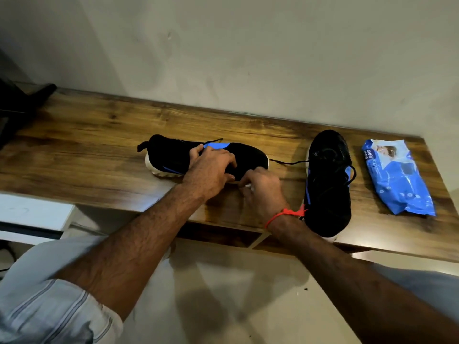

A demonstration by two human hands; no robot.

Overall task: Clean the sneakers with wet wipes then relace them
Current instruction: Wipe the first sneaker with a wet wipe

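A black sneaker [171,155] with blue trim and a white sole lies sideways on the wooden shelf [99,135], toe to the right. My left hand [211,170] grips its middle from above. My right hand [260,187] sits at the near side of the toe, fingers curled round a small white wipe [249,186], mostly hidden. A second black sneaker [327,184] stands to the right, toe away from me, with loose black laces [288,162] trailing left. A blue wet wipe pack [397,177] lies at the far right.
A grey wall rises right behind the shelf. A dark object [22,103] stands at the shelf's far left end. A white unit [32,214] sits below left. Pale floor [236,294] lies under my arms.
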